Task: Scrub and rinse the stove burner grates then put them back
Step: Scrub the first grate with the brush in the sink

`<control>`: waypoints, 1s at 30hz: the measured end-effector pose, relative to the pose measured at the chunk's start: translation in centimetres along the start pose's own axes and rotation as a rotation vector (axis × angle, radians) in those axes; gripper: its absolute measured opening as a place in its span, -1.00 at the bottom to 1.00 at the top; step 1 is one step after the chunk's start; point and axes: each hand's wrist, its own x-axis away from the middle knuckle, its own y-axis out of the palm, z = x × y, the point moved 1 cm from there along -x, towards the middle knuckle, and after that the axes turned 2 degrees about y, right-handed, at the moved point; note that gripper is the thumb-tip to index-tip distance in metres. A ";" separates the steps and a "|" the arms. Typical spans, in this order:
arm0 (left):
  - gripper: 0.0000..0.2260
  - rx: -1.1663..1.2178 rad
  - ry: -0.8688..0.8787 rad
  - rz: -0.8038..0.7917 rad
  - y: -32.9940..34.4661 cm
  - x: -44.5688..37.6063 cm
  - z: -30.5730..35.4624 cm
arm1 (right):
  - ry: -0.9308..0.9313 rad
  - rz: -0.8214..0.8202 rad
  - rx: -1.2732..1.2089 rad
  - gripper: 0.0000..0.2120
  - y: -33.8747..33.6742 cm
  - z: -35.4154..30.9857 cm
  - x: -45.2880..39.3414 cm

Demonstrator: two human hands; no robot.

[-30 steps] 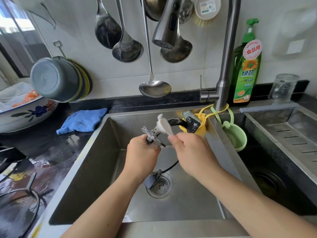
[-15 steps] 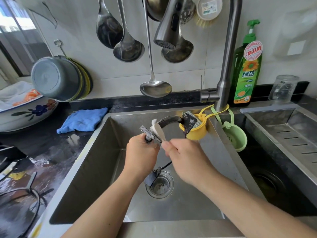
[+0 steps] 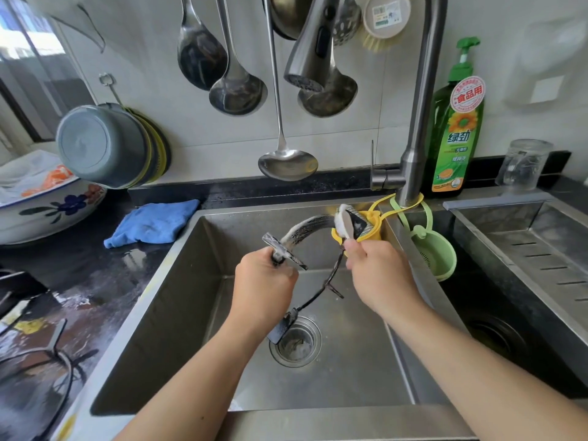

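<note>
Nearest, both forearms reach in over the front rim of the steel sink [image 3: 152, 316]. The left hand [image 3: 264, 281] has its grip clenched around one leg of the burner grate [image 3: 307, 230], holding the ring tilted over the basin, probably so suds fall toward the drain [image 3: 296, 342] below. The right hand [image 3: 378, 275] pinches a small white scrub brush [image 3: 343, 222] and presses its soapy head on the far arc of the ring, where foam streaks show. A second grate [image 3: 47, 361] lies on the wet table at the left, apparently awaiting its turn. Beyond the hands, yellow and green strainer baskets hang at the faucet base [image 3: 410, 173], close to the brush. The spray head [image 3: 310, 58] and ladles hang overhead, and no water is running.
</note>
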 end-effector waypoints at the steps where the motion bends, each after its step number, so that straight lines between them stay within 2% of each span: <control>1: -0.85 -0.003 0.000 -0.003 0.1 -0.1 0.0 | -0.002 -0.010 -0.025 -0.51 -0.1 -0.1 0.1; 5: -0.85 0.033 -0.023 0.000 0.2 -0.1 0.1 | -0.171 -0.112 -0.019 -0.54 0.4 -1.8 2.1; 8: -0.75 0.021 -0.013 -0.003 -0.2 0.0 0.0 | -0.294 -0.227 -0.005 -0.54 1.0 -2.6 3.3; 12: -0.90 0.003 0.000 -0.030 -0.2 0.1 -0.1 | -0.365 -0.139 0.110 -0.54 0.3 -2.5 3.0; 16: -0.83 0.019 -0.013 -0.004 0.2 0.0 0.2 | -0.306 -0.013 0.161 -0.56 0.6 -2.5 2.7; 18: -0.83 0.021 -0.024 0.002 0.1 0.0 0.1 | -0.213 0.024 0.162 -0.55 0.4 -1.8 1.8; 20: -0.85 -0.002 -0.015 -0.003 -0.3 0.0 0.0 | -0.130 0.015 0.103 -0.54 -0.1 -0.9 0.7; 24: -0.87 -0.024 -0.019 -0.019 -0.6 -0.2 -0.1 | -0.082 -0.010 -0.105 -0.55 -1.0 -0.1 0.2; 27: -0.84 -0.014 -0.023 -0.077 -0.8 0.1 -0.1 | -0.037 0.058 -0.137 -0.52 -1.8 0.2 -0.2; 30: -0.75 0.001 -0.020 -0.129 -1.2 0.1 0.0 | 0.041 0.123 -0.129 -0.61 -2.3 0.9 -0.7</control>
